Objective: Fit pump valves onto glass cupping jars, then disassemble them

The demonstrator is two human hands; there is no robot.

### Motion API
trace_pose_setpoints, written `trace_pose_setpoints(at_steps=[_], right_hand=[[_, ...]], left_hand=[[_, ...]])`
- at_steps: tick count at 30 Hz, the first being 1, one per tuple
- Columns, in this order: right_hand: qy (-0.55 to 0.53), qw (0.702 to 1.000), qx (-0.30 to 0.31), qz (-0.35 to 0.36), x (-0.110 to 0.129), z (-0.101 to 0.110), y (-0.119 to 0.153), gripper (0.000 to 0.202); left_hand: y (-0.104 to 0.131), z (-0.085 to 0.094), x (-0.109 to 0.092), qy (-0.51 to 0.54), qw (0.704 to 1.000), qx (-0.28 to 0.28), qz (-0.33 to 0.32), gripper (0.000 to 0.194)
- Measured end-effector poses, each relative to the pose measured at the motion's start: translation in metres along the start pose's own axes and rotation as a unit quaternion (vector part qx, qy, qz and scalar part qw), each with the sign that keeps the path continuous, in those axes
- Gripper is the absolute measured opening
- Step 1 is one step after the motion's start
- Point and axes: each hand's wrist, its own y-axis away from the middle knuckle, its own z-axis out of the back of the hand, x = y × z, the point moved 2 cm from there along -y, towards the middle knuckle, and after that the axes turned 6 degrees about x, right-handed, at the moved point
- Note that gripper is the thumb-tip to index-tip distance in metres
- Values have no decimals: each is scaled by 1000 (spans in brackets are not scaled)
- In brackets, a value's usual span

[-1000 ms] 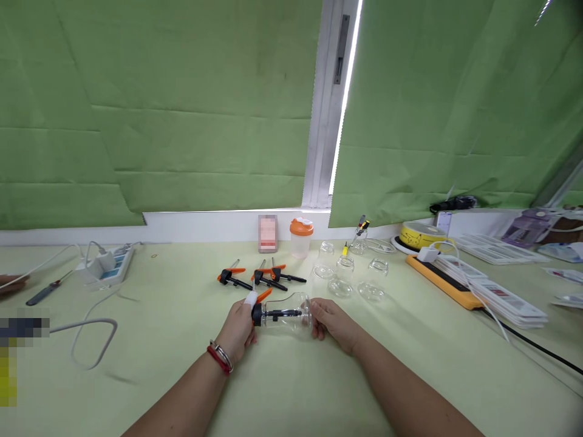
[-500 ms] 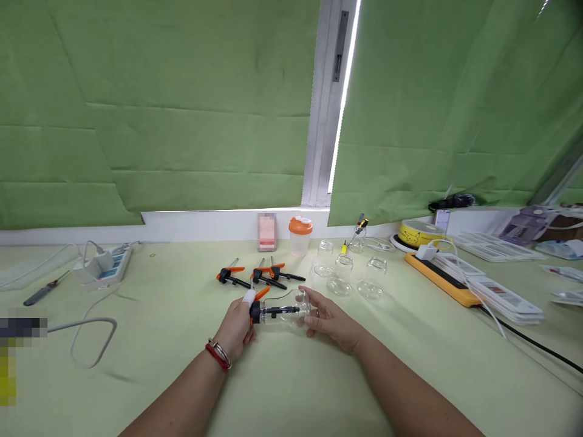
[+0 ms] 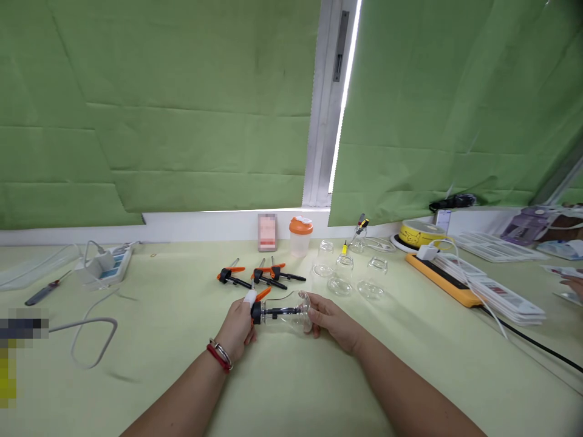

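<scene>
The clear jar (image 3: 289,309) lies sideways over the near worktop (image 3: 282,388), black stem inside; left fingers (image 3: 249,309) grip its black, orange-levered top (image 3: 257,312), right fingers (image 3: 313,312) its base.

Glass bottle (image 3: 288,302): clear, curving-sided, lying sideways over pale green tabletop (image 3: 282,388), neck pointing left, base pointing right. Dispenser top (image 3: 257,313): black collar meeting the bottle's neck, orange lever jutting up, black stem running lengthwise inside the glass.
</scene>
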Motion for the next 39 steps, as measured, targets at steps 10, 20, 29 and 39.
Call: trace_pose_setpoints(at_steps=[10,20,29,39], right_hand=[[10,1000,-18,-17,1,-3,-2,51],[-14,999,-24,-18,-4,-3,-4,50],[-45,999,28,-3,7,-9,6,82],[-23,999,23,-25,-1,-4,3,72]], left_hand=[[-3,0,4,2,1000,-7,-7,37],[-1,0,3,5,1000,-1,-10,39],[-3,1,3,2,1000,-6,-10,38],[-4,2,6,-4,1000,-14,-8,34]])
